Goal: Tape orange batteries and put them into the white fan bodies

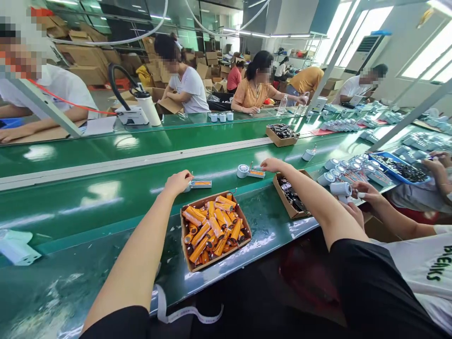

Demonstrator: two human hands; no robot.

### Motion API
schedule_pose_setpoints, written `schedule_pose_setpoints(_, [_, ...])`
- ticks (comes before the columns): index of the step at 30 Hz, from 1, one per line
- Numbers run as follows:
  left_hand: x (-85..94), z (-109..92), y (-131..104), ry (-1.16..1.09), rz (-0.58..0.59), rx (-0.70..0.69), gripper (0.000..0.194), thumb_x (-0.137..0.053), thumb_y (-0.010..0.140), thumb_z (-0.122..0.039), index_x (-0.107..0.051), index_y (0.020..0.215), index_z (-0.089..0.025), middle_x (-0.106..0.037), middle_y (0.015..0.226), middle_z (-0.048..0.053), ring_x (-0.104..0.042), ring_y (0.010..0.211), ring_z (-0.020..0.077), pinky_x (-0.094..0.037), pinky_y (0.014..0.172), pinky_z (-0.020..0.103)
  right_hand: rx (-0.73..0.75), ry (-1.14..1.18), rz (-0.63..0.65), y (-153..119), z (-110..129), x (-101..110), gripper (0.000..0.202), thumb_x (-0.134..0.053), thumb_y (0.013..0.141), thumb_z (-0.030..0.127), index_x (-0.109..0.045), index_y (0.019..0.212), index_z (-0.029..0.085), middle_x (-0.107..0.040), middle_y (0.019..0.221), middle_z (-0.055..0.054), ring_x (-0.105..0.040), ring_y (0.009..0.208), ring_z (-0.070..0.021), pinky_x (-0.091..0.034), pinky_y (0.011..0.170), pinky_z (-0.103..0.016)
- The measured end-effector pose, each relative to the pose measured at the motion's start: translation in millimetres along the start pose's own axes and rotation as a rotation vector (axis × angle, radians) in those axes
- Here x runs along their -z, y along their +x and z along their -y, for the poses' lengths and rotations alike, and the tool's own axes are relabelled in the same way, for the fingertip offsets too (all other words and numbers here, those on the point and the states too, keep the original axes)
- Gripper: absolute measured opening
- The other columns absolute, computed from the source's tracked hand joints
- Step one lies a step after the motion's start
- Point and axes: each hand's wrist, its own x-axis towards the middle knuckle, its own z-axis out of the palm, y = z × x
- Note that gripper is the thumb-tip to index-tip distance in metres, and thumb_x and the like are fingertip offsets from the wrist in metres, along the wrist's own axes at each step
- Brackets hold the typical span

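My left hand (179,182) is over the green belt, fingers pinched at the round end of a light-blue plastic housing (208,184). An orange battery cell lies in that housing's open handle. Farther right, my right hand (273,165) has its fingers bent together at the handle end of a second light-blue housing (243,171), which also holds an orange cell. A short wire stands up from it. Between my arms, a cardboard tray (187,263) is heaped with orange wrapped battery cells (213,226). My fingertips are partly hidden.
A box of dark small parts (290,195) sits under my right forearm. At right, a co-worker's hands (367,193) hold a light-blue housing beside many others. A light-blue piece (19,247) lies far left. Another parts box (282,134) stands across the belt, where several people sit.
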Motion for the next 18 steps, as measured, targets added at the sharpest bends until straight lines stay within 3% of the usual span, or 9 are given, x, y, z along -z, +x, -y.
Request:
schedule_pose_setpoints(6, [2.9, -4.9, 3.6, -0.015, 0.012, -0.027, 0.031, -0.046, 0.095, -0.045, -0.069, 0.103, -0.026, -0.076, 0.131, 0.005, -0.071, 0.118, 0.0330, -0.056, 0.092, 0.039, 0.035, 0.103, 0.192, 16.6, -16.5, -9.1, 0.032, -0.068, 0.103, 0.045, -0.073, 0.116, 0.016, -0.075, 0.116, -0.007, -0.072, 0.106, -0.0234, -0.060, 0.097, -0.045])
schedule_pose_setpoints(11, [-3.3, -4.5, 12.4, -0.037, 0.032, -0.034, 0.028, -0.048, 0.092, -0.044, -0.069, 0.100, -0.027, -0.076, 0.131, 0.003, -0.071, 0.116, 0.0318, -0.055, 0.090, 0.038, 0.023, 0.209, 0.200, 8.0, -28.5, -10.1, 0.033, -0.070, 0.102, 0.046, -0.074, 0.106, 0.013, -0.077, 0.096, -0.003, -0.073, 0.085, -0.0174, -0.062, 0.083, -0.035])
schedule_pose_setpoints(15, [-3.4, -8.0, 14.0, -0.025, 0.039, -0.016, 0.024, -0.050, 0.095, -0.043, -0.067, 0.102, -0.028, -0.075, 0.134, -0.004, -0.071, 0.117, 0.0285, -0.052, 0.086, 0.034, -0.059, 0.250, 0.173, 7.7, -24.2, -6.1, 0.047, -0.072, 0.096, 0.054, -0.076, 0.094, 0.007, -0.076, 0.080, -0.001, -0.071, 0.072, -0.0089, -0.053, 0.076, -0.020])
schedule_pose_setpoints(18, [-1.7, -12.6, 14.2, -0.025, 0.047, -0.020, 0.021, -0.052, 0.095, -0.041, -0.068, 0.101, -0.028, -0.075, 0.132, -0.007, -0.071, 0.117, 0.0262, -0.050, 0.081, 0.030, -0.155, 0.236, 0.159, 13.6, -19.7, 1.4, 0.044, -0.087, 0.081, 0.051, -0.078, 0.083, 0.008, -0.078, 0.079, -0.008, -0.077, 0.077, -0.0164, -0.054, 0.080, -0.024])
